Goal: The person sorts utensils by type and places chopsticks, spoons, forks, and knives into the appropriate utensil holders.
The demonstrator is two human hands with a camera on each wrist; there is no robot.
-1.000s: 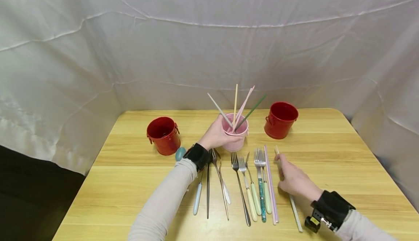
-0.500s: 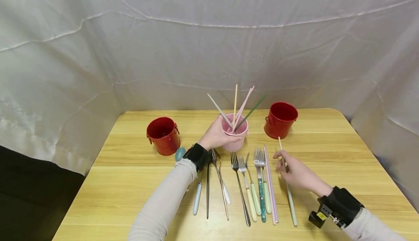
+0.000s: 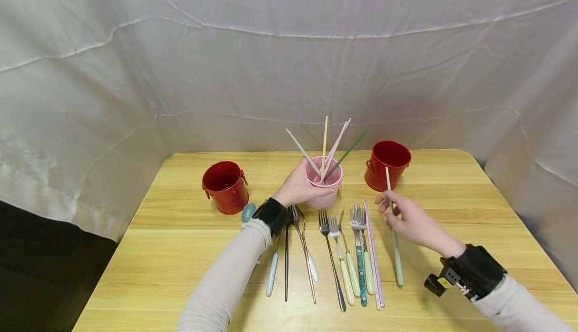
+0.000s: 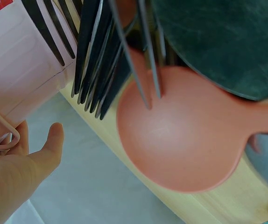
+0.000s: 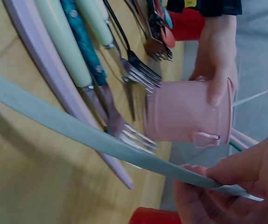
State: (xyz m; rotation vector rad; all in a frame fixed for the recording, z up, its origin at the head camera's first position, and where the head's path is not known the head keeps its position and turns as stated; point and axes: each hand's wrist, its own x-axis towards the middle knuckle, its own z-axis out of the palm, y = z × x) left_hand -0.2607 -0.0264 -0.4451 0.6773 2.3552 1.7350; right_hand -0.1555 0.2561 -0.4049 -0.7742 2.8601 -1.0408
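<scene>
The head view looks forward and down from above the near side of the table [image 3: 465,221], far enough back to take in the left grip [image 3: 301,185], the right grip [image 3: 410,219] and the pale cloth [image 3: 316,81] along the far side. The left wrist view sits very near, its frame tilted, an orange utensil [image 4: 180,140] large before it and the pink bucket [image 4: 26,60] partly cut off. The right wrist view, rolled sideways, faces far and left, past a pale chopstick [image 5: 106,142] close by. All three share the pink bucket and left grip; head and right wrist also share the right grip.
</scene>
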